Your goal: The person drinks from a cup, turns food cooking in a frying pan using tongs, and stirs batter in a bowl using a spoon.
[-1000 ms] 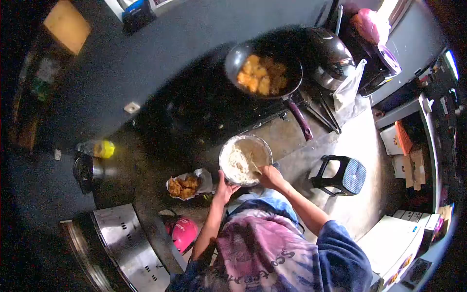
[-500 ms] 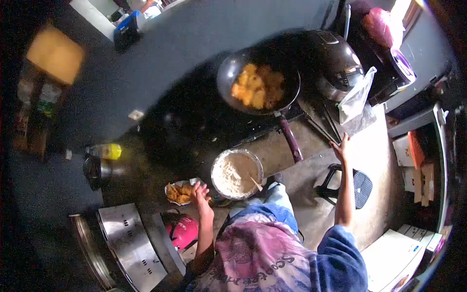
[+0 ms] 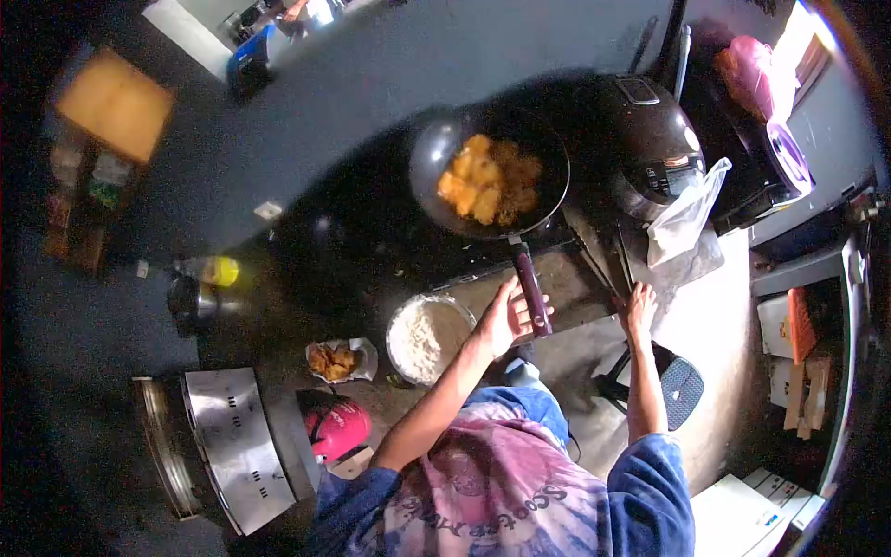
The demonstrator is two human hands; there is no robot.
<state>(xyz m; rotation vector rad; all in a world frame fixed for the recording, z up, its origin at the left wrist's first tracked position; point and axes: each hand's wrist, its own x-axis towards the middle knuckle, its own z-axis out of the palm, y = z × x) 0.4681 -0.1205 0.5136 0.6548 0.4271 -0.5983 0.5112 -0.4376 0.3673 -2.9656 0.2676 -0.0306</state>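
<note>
Frying pan [image 3: 430, 176]: upright beyond the bowl, deep wall keeping the golden pieces [image 3: 481, 186] together.
Pan handle [image 3: 527, 278]: turned toward the person, presumably for reach.
Left hand [image 3: 504, 320]: fingers passing under the handle, seemingly to steady it; grip closure cannot be told.
Right hand [image 3: 638, 311]: at the near ends of the tongs [image 3: 626, 263]; grip closure also uncertain.
Bowl [image 3: 390, 343]: near the left forearm, unheld, leaving both hands free.

Glossy, smooth plastic pan handle [image 3: 527, 278]
</note>
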